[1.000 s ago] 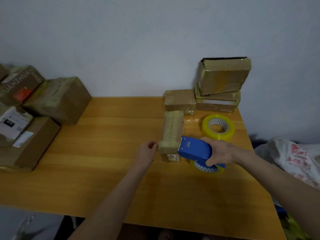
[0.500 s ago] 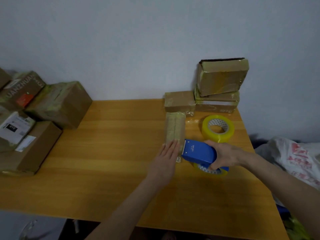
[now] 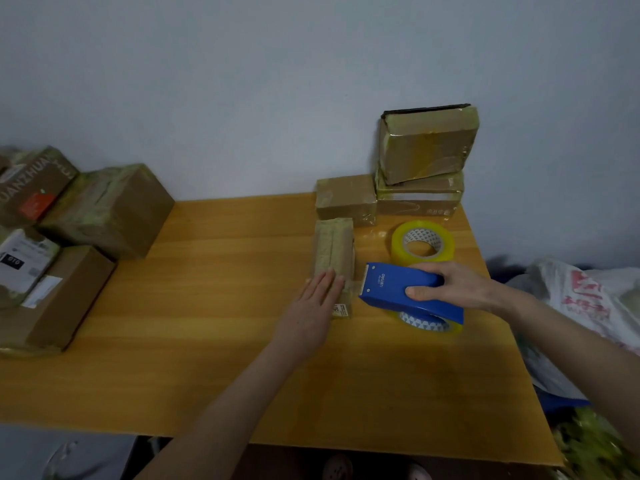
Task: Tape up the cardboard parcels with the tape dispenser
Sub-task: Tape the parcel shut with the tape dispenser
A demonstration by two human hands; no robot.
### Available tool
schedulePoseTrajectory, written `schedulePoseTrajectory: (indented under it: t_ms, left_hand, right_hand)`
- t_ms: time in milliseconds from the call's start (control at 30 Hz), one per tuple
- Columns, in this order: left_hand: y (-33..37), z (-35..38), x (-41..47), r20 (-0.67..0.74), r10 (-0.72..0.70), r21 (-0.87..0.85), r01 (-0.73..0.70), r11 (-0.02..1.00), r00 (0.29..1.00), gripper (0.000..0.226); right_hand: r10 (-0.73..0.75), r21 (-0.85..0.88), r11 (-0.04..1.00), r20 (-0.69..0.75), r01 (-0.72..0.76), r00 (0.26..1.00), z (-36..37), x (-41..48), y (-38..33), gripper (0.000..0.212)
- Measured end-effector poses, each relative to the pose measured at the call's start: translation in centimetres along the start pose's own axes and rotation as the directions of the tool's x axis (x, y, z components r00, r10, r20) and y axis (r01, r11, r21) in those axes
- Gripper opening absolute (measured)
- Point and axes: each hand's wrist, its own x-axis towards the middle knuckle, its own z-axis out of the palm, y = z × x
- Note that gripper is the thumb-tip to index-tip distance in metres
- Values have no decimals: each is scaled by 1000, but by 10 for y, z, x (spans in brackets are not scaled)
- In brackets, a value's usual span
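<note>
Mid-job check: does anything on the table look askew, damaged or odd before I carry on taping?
One thing: the top parcel of the back-right stack sits tilted on the flat parcel beneath it, and its tape is wrinkled. The narrow parcel under the left hand and the blue tape dispenser in the right hand look normal.

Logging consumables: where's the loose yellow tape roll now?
Head view, right half of the table: the loose yellow tape roll lies flat just beyond the blue tape dispenser, in front of the stacked parcels.
</note>
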Motion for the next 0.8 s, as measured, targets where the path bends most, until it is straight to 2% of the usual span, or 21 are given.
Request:
schedulePoseTrajectory:
  t_ms: [367,533,633,733,800]
  left_hand:
    - [-2,-1,2,-16,11,8,-11,1000,1000,77]
    - [-2,-4,3,3,-3,-12,3,1000,1000,76]
    - [-2,-6,4,-1,-1,-14,1,1000,1000,76]
    - [-1,-4,3,-35,3,11,-3,1000,999,75]
    - [-2,-3,3,-39,11,31,-10,999,999,75]
  right_hand:
    - [25,-46,999,111,-20,993,-22,-4,-1,48]
    - [15,-105,994,81,-6,997,-21,-9,0,68]
    - [-24,-296,955,-2,22,1000,-14,-13,-3,77]
    - [-118,-553,833,-107,40,987,-7,-15,-4,78]
    - [-122,-597,801,-116,29,986,-7,-16,-4,79]
